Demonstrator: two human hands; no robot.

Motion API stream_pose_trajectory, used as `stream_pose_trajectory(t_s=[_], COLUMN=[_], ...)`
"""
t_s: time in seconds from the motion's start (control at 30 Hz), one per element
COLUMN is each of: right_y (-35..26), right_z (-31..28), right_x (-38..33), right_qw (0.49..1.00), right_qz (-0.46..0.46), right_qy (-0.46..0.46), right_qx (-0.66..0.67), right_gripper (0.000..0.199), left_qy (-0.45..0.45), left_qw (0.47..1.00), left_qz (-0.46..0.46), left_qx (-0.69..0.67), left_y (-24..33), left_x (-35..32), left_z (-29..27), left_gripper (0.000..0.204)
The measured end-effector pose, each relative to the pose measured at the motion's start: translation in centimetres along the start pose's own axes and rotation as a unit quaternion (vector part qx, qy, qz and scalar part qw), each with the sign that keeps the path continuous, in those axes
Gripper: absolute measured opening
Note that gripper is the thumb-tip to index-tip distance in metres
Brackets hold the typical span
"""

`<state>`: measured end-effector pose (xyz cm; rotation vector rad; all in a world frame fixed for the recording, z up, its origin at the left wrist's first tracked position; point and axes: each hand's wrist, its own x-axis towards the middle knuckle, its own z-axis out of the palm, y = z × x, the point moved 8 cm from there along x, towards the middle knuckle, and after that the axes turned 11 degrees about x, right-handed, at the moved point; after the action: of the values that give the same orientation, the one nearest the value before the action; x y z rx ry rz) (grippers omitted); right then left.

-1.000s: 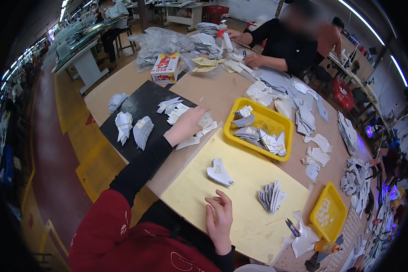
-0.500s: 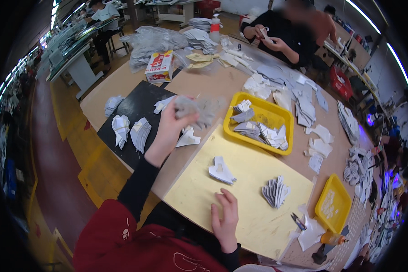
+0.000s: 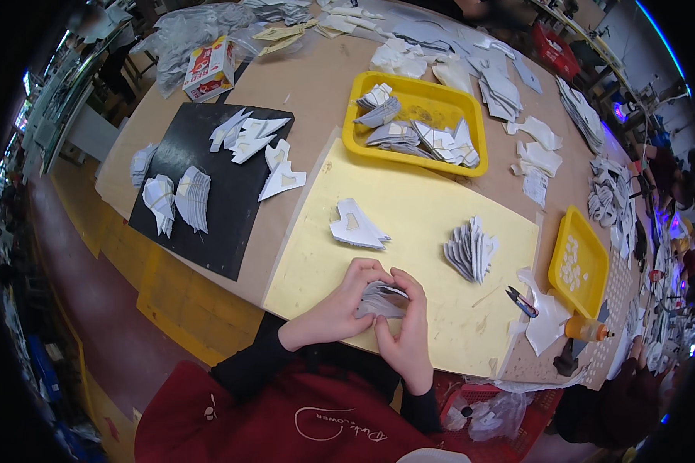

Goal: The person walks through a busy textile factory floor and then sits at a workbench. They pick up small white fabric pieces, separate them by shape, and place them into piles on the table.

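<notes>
Pinching grey stack (image 3: 382, 302) of cut pieces between thumbs and curled fingers of left hand (image 3: 336, 307) and right hand (image 3: 408, 339), over yellow board (image 3: 418, 228), near its 6 o'clock edge. From there: white stack (image 3: 357, 226) at 11 o'clock, fanned stack (image 3: 471, 250) at 2, snips (image 3: 522, 302) at 3, yellow tray (image 3: 439, 113) at 12, black board (image 3: 225, 204) at 10.

Workshop, broad worktable (image 3: 316, 81), yellow parts tray (image 3: 432, 106), snips (image 3: 523, 303)
</notes>
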<state>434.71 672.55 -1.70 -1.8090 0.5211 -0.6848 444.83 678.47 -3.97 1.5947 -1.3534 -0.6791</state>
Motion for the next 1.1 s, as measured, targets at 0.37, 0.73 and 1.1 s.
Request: stream_pose_trajectory(t_s=[0.37, 0.73, 1.1], right_y=[-1.0, -0.8, 0.4], right_z=[-2.2, -3.5, -2.8], right_x=[-0.3, 0.0, 0.7], right_qw=[0.996, 0.999, 0.997], right_qz=[-0.049, -0.011, 0.061], right_qy=[0.049, 0.047, 0.046], right_qx=[-0.063, -0.023, 0.029], right_gripper=[0.034, 0.031, 0.033], left_qy=[0.021, 0.033, 0.032], left_qw=[0.999, 0.998, 0.999], left_qz=[0.013, -0.049, -0.009], left_qx=[-0.022, -0.020, 0.020], left_y=[0.4, -1.0, 0.2], left_x=[0.7, 0.7, 0.6], left_z=[-1.2, -0.7, -1.0], left_gripper=[0.047, 0.039, 0.052])
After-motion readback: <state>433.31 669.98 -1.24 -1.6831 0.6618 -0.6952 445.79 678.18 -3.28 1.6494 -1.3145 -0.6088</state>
